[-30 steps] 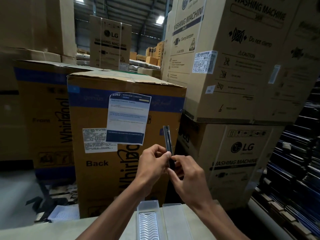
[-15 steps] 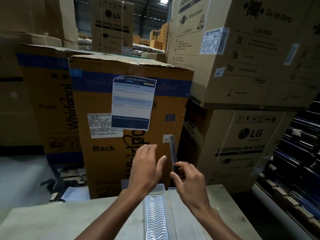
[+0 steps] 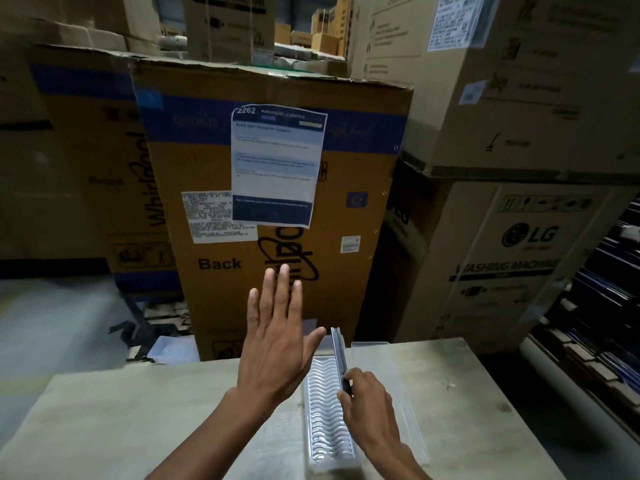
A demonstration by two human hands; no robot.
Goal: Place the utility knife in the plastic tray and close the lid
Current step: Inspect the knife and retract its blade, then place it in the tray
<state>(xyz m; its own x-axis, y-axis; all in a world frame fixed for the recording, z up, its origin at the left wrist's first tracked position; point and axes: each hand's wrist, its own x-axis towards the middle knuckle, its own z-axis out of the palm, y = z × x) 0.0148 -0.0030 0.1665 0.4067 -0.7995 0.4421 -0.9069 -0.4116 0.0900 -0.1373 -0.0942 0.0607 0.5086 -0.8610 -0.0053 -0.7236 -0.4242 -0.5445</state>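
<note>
A slim dark utility knife (image 3: 338,355) points away from me, held low over the tray's right edge by my right hand (image 3: 367,407), which grips its near end. The clear plastic tray (image 3: 322,420) with a wavy ribbed floor lies lengthwise on the table. Its clear lid (image 3: 398,382) lies open flat on the tray's right side. My left hand (image 3: 277,337) hovers left of the knife with fingers spread and holds nothing.
The pale table (image 3: 138,420) carries the tray; its far edge sits just beyond the tray. A tall Whirlpool carton (image 3: 270,188) stands right behind, LG washing machine cartons (image 3: 512,258) to the right, dark stacked goods (image 3: 602,323) at far right.
My left hand let go of the knife and opened flat. My right hand brought the knife down from upright to just over the tray. The view tilted down toward the table.
</note>
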